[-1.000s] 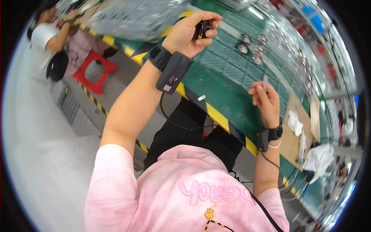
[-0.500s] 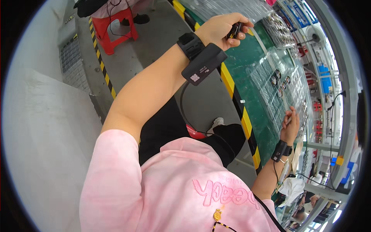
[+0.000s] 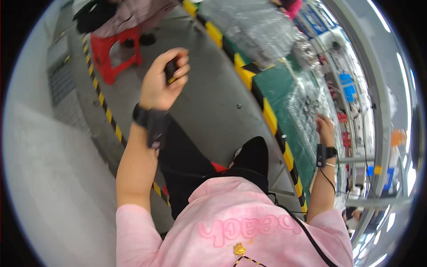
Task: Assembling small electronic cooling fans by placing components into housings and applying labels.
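My left hand (image 3: 162, 82) is raised over the grey floor, beyond the table's edge. Its fingers are wrapped around a small black object (image 3: 171, 70) with a yellow patch; its exact kind is hidden by the fingers and blur. Over the green table, my right hand (image 3: 325, 129) has its fingers bent together, and whatever they pinch is too small and blurred to name. Close by it lies a clear plastic tray (image 3: 297, 107) with several small dark round parts (image 3: 310, 105) on it. Both wrists wear black strapped devices.
Clear plastic trays (image 3: 249, 29) are piled at the table's far end. Black-and-yellow tape lines the green table's edge (image 3: 270, 116). A red stool (image 3: 104, 58) with a person seated stands far left, near a white wall (image 3: 35, 155). Metal frame posts (image 3: 378, 111) rise at right.
My left hand has swung left and toward me, from over the table's edge to above the floor, still gripping the black object. My right hand stays near the tray. The whole view has shifted.
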`<state>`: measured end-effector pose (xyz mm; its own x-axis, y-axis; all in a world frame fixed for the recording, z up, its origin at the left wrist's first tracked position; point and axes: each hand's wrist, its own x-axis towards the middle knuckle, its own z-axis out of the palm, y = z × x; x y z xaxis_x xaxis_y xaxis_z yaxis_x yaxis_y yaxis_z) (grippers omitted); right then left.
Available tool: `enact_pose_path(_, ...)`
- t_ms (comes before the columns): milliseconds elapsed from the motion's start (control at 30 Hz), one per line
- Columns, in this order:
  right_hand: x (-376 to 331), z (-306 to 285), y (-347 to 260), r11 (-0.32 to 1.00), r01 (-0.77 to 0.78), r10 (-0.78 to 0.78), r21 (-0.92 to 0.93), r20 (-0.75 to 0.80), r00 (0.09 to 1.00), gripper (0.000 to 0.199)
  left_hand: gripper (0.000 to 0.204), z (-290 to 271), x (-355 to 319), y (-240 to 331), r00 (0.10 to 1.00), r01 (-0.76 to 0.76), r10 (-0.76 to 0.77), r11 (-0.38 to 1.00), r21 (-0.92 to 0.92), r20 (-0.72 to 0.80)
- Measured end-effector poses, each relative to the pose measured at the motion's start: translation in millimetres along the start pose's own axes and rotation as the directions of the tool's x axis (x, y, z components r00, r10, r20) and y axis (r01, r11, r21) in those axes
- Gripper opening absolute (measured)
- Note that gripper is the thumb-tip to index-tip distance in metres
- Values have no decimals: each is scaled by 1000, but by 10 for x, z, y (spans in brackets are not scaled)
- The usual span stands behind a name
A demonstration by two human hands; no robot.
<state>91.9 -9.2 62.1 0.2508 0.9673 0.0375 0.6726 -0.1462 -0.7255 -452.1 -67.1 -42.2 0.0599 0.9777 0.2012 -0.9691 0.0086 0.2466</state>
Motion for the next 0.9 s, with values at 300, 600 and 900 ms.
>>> enact_pose_path(300,181,-299,519,941,126,-141,-315,-25,990,24,19,-16,-57,-481,979,109,-128,986,-122,-157)
enact_pose_path(600,341,-146,663,752,425,-442,-504,94,892,22,30,369,-62,-902,963,124,-156,980,-153,-222)
enact_pose_path(900,-318,358,-1158,813,435,-568,386,367,737,23,34,756,-371,-990,986,58,-59,998,-11,-157)
